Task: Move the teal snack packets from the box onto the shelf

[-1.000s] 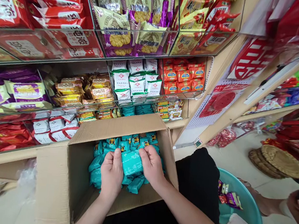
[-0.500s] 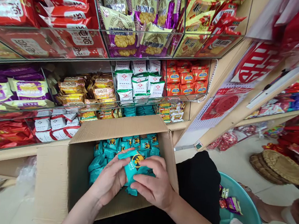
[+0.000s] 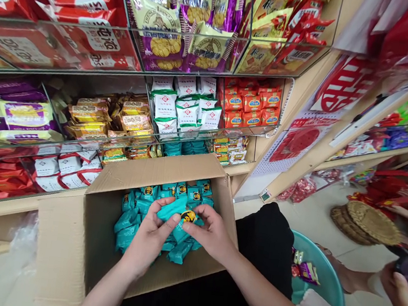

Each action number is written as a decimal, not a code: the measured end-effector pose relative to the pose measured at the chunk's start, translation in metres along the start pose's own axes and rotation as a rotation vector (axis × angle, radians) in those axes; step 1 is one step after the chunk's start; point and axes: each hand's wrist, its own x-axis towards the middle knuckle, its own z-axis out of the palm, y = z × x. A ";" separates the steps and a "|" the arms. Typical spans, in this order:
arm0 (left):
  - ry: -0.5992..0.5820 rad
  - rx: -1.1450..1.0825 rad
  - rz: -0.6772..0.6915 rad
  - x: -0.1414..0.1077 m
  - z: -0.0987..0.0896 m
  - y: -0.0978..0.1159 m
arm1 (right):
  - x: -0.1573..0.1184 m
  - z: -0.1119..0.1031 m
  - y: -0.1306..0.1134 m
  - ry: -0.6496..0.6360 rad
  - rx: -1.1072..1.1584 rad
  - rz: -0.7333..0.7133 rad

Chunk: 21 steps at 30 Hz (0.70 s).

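Shelving unit (image 3: 23,205), one in front, packed with wrapped snacks. Six front faces readable among the orange-red packets (image 3: 251,119); deeper stock uncountable.

Cardboard box (image 3: 158,168), one, open below the shelves; far flap up, left flap splayed outward.

Teal basin (image 3: 334,285), one, on the floor right of the black-clad leg (image 3: 265,243). Few small wrapped sweets (image 3: 308,273) inside, overlapping, no sure count.

Woven pieces (image 3: 373,222), stacked beyond the basin; layers unclear. Co-worker's hand (image 3: 399,293), by a dark device, far right.

Own hands, two, over the box. Left hand (image 3: 148,240): partly closed, thumb and fingers on the left end of the held packet (image 3: 173,210). Right hand (image 3: 213,235): fingers curled, thumb and fingertips at the emblem end.

Held packet: one, teal, between the hands and above the pile; long axis roughly crosswise, hand to hand. Both touch it, neither clearly nearer.

Loose teal packets (image 3: 128,219): many, heaped beneath; overlap defeats a count.
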 end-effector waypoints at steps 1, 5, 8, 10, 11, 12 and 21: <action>-0.029 0.099 0.020 0.001 -0.002 0.001 | 0.001 -0.004 -0.002 -0.022 -0.079 -0.043; -0.075 0.371 0.153 0.001 -0.006 0.003 | 0.006 -0.016 -0.005 -0.186 -0.177 -0.021; -0.041 0.447 0.172 0.000 -0.004 0.004 | 0.008 -0.021 -0.009 -0.276 -0.153 0.057; -0.070 0.548 0.214 0.002 -0.006 0.007 | 0.009 -0.025 -0.015 -0.270 -0.098 0.060; -0.077 0.629 0.277 0.005 -0.008 0.009 | 0.010 -0.028 -0.020 -0.235 -0.076 0.043; -0.069 0.731 0.367 0.008 -0.013 0.011 | 0.013 -0.031 -0.025 -0.182 -0.064 0.015; 0.085 1.655 0.496 0.082 -0.091 0.047 | 0.105 -0.063 -0.051 0.106 -0.553 -0.448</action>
